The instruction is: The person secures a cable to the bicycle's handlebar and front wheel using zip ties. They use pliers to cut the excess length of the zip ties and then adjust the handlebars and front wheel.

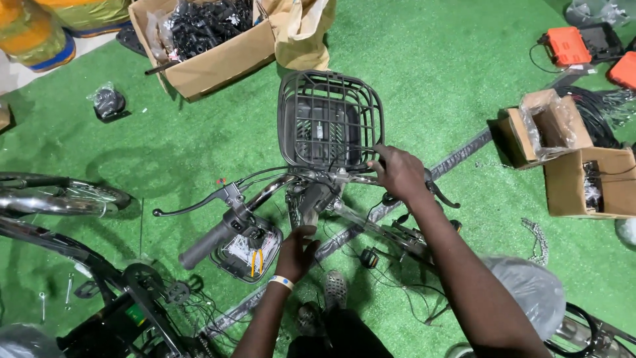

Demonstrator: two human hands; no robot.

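Handlebar (291, 182) of a dark bicycle stands over green artificial turf (430, 73) in the head view, with a black wire basket (329, 119) mounted in front. The right hand (399, 174) is clamped on the bar's right side, just behind the basket rim. The left hand (296, 252) rests with fingers loosely spread near the stem, beside a small tray (248, 248) of parts; it grips nothing clearly. I judge the bar stiff, metal and fairly heavy, best held at the rubber grip (205, 245). Cardboard boxes (212, 56) lie around.
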